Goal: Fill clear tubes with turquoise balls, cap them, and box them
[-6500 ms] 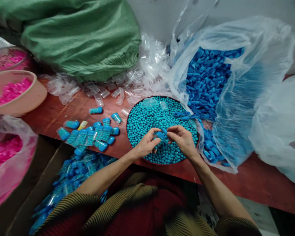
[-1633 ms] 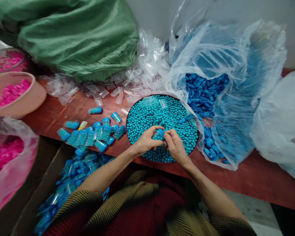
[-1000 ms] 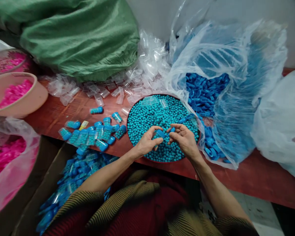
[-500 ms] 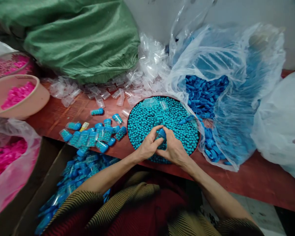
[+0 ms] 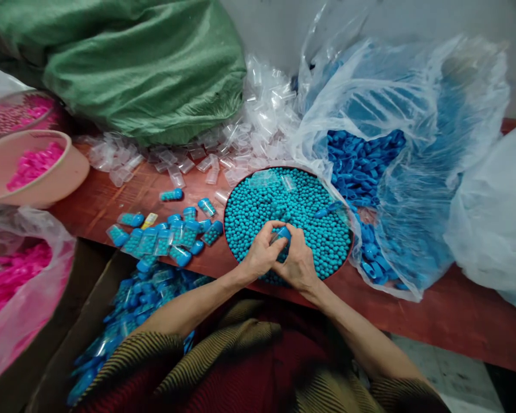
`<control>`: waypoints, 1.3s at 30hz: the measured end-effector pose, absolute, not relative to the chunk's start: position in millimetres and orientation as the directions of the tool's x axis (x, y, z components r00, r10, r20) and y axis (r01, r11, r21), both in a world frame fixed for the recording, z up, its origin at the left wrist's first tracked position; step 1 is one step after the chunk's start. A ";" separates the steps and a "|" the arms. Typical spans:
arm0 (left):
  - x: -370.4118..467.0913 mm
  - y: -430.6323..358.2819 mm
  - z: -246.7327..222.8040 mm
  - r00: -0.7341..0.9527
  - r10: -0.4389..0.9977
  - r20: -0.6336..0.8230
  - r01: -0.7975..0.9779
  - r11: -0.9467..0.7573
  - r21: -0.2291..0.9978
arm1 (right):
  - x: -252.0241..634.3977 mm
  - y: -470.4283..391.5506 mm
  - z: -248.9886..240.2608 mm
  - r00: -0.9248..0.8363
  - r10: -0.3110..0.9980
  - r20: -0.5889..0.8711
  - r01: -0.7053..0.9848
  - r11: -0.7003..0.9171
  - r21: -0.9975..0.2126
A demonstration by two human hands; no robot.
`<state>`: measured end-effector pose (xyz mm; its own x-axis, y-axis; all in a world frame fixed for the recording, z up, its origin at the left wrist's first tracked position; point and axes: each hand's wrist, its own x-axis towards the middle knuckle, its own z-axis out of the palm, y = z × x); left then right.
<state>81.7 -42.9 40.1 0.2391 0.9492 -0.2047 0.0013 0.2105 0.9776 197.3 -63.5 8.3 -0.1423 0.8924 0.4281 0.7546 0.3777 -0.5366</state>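
Over a round tub (image 5: 226,236) full of small turquoise balls (image 5: 258,212), my two hands meet around a small clear container with a blue cap (image 5: 282,234). My left hand (image 5: 262,249) grips it from the left, thumb and fingers closed. My right hand (image 5: 298,261) closes on its other side, and the fingers hide most of its body. A blue cap (image 5: 327,210) and a few clear containers (image 5: 264,178) lie on top of the balls. Left of the tub sits a cluster of filled, blue-capped containers (image 5: 163,238) on the red table.
Clear containers (image 5: 262,120) are heaped behind the tub. A plastic bag of blue caps (image 5: 361,166) stands to the right. A green sack (image 5: 146,69) fills the back left, beside a pale basin (image 5: 73,166) with pink pieces. Below the table edge is a box of filled containers (image 5: 133,310).
Both hands stay over the tub on the same container. Its blue cap shows slightly more between my fingers. The whole view has shifted a little.
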 end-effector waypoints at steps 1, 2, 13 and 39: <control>79.8 -41.4 40.5 0.284 0.938 -0.200 -0.043 0.221 0.974 | 198.6 -62.1 10.0 -0.155 0.900 0.407 0.724 0.384 -0.573; 78.1 -40.3 41.1 0.333 0.922 -0.198 -0.096 0.242 0.966 | 200.5 -60.5 11.8 -0.178 0.906 0.383 0.687 0.393 -0.612; 78.4 -54.7 37.0 0.209 0.939 -0.272 -0.017 0.282 0.959 | 201.8 -66.8 2.7 -0.310 0.880 0.361 0.685 0.470 -0.557; 54.4 -28.2 24.9 0.182 0.978 0.104 0.775 -0.208 0.596 | 251.7 19.4 1.7 -0.392 0.911 0.128 0.877 0.412 -0.249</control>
